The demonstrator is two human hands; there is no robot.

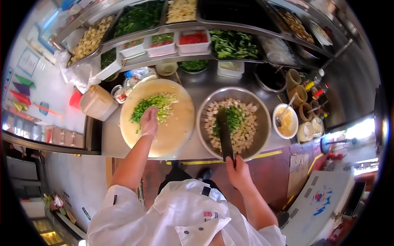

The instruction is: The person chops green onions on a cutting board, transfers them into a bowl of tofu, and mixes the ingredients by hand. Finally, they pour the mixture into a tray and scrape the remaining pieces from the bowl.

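My right hand [237,172] grips the handle of a dark-bladed cleaver [225,133], its blade over a large steel bowl [201,137]. Pale diced cubes [248,135] fill the bowl, with chopped green scallions [234,117] heaped in the middle. My left hand [149,121], in a clear glove, is at the near edge of a pile of chopped scallions [143,107] on a round cutting board [176,135]. Its fingers look stretched out, and I see nothing held in them; the fingertips partly cover the pile.
A white bowl of yellowish paste [285,128] with a spoon stands right of the steel bowl, beside jars and bottles [314,80]. Left of the board is a plastic jug [98,102]. Shelves with trays of greens [234,44] and tubs [193,41] line the back.
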